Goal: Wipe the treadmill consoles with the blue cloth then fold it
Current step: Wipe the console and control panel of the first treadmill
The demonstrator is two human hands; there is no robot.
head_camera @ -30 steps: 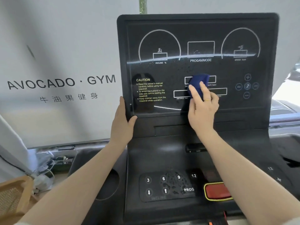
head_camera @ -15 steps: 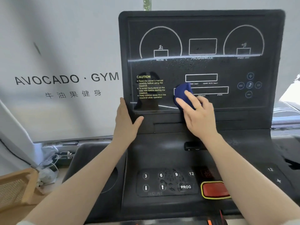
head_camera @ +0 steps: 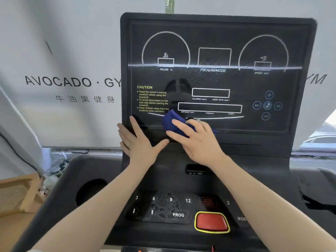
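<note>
1. A white wall banner (head_camera: 60, 57) with dark lettering "AVOCADO · GY" fills the upper left of the frame behind the machine.
2. The black, glossy treadmill console panel (head_camera: 218, 30) stands upright across the centre and upper right, printed with white dial outlines, "PROGAM/MODE" and a yellow "CAUTION" text.
3. Below it, the matte black lower control deck (head_camera: 163, 179) spans the bottom of the frame, with a round cup recess at lower left.
4. A light wooden woven-panel piece of furniture (head_camera: 16, 193) sits at the lower left edge.
5. The left hand (head_camera: 140, 142) lies just left of centre, fingers straight and spread, flat against the console's lower left edge, gripping nothing.
6. The right hand (head_camera: 196, 140), just beside it, presses the cloth against the panel with fairly straight fingers on top; whether the thumb pinches it, I cannot tell.
7. The dark blue bunched cloth (head_camera: 171, 120) sits at the screen's bottom edge, centre frame, partly under the right fingers.
8. A red, yellow-rimmed oblong button (head_camera: 211, 222) lies at bottom centre.
</note>
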